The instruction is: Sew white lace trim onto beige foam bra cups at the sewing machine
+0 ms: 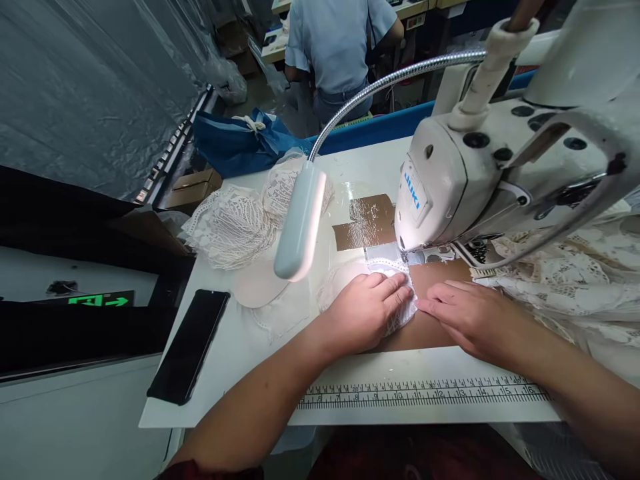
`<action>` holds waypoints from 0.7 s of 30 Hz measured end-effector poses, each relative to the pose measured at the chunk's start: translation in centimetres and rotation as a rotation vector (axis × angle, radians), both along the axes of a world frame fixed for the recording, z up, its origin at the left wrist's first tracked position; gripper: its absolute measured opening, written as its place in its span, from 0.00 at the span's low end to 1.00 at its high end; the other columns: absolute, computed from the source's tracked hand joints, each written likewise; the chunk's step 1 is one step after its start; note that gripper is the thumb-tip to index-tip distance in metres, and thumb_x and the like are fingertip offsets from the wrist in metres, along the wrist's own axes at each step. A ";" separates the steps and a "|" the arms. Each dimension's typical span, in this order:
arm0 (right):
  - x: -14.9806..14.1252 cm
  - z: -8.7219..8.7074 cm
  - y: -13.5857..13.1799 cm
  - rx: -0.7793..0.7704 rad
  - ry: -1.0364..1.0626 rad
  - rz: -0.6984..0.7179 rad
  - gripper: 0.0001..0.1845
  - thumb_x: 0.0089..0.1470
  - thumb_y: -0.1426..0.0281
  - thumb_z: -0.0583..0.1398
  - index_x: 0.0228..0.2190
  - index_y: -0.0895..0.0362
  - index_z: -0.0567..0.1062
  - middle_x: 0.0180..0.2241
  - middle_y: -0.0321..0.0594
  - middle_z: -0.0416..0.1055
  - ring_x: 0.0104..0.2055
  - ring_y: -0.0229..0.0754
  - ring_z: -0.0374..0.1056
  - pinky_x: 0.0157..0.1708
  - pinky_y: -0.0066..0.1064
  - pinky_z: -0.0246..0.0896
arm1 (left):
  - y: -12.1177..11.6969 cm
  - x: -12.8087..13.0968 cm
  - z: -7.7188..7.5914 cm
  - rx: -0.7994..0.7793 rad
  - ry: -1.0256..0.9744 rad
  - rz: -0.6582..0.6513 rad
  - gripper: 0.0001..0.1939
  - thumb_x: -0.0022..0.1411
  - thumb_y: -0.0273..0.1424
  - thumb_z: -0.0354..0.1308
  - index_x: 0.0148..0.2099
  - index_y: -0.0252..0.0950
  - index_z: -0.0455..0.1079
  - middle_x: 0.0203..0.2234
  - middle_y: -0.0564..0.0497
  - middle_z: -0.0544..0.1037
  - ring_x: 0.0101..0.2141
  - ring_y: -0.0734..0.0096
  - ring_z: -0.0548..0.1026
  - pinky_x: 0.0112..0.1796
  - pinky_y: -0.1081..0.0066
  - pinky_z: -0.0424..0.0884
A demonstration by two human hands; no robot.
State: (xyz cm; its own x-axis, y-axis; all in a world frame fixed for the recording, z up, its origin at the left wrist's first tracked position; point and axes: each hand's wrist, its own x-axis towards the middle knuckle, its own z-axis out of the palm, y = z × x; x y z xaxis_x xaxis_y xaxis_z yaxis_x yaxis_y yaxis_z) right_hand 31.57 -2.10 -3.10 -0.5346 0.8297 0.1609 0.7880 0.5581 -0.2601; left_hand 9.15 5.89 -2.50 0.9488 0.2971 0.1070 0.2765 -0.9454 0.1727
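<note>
A small white lace piece (401, 320) lies on the brown surface in front of the sewing machine (440, 180), its upper edge close to the needle area. My left hand (361, 308) rests on top of it, palm down with the fingers stretched flat, hiding much of the piece. At the lace's right edge my right hand (473, 319) has thumb and forefinger pressed together on the border; its other fingers are curled in. Left of my left hand lie a pale rounded pad (260, 283) and a sheer lace piece (283, 317).
Stacked lace pieces (233, 227) sit at the table's back left, behind a bendable lamp (300, 227). A black phone (190, 347) lies near the left edge, a ruler strip (425, 393) along the front. Lace fabric (560, 273) is heaped right. Another person (340, 47) sits beyond.
</note>
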 end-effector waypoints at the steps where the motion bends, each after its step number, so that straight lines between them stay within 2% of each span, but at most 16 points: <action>1: 0.0 -0.1 0.0 0.007 0.000 -0.001 0.16 0.52 0.83 0.51 0.36 0.57 0.75 0.30 0.41 0.68 0.33 0.42 0.59 0.32 0.33 0.51 | 0.0 0.0 -0.2 0.004 -0.010 0.003 0.22 0.66 0.27 0.46 0.61 0.26 0.64 0.60 0.40 0.66 0.43 0.58 0.69 0.41 0.60 0.71; 7: -0.1 -0.4 0.0 0.034 0.027 -0.002 0.17 0.52 0.82 0.52 0.36 0.58 0.76 0.29 0.41 0.67 0.32 0.43 0.59 0.32 0.33 0.52 | -0.2 0.1 -0.5 0.012 -0.048 0.018 0.22 0.62 0.24 0.48 0.58 0.24 0.67 0.59 0.37 0.68 0.41 0.58 0.71 0.41 0.60 0.73; 11: -0.2 -0.4 0.1 0.028 0.037 -0.008 0.17 0.53 0.82 0.51 0.37 0.58 0.76 0.32 0.43 0.70 0.34 0.44 0.60 0.33 0.34 0.52 | 0.0 0.2 -0.3 -0.002 -0.040 0.019 0.23 0.61 0.24 0.49 0.58 0.23 0.67 0.59 0.38 0.68 0.42 0.58 0.71 0.42 0.60 0.73; 18: -0.5 -1.0 0.8 0.144 -0.040 -0.107 0.17 0.58 0.78 0.50 0.36 0.57 0.77 0.26 0.40 0.66 0.29 0.41 0.58 0.29 0.34 0.47 | 2.0 0.5 -0.2 0.001 0.006 0.018 0.27 0.58 0.25 0.52 0.60 0.27 0.65 0.60 0.42 0.68 0.43 0.58 0.69 0.43 0.59 0.71; 21: -0.7 -1.2 1.2 0.179 -0.077 -0.143 0.17 0.58 0.78 0.49 0.37 0.58 0.77 0.27 0.41 0.67 0.29 0.41 0.59 0.28 0.34 0.46 | 2.9 0.7 0.2 0.004 0.069 0.023 0.27 0.59 0.26 0.53 0.61 0.26 0.65 0.60 0.42 0.67 0.43 0.57 0.69 0.44 0.59 0.70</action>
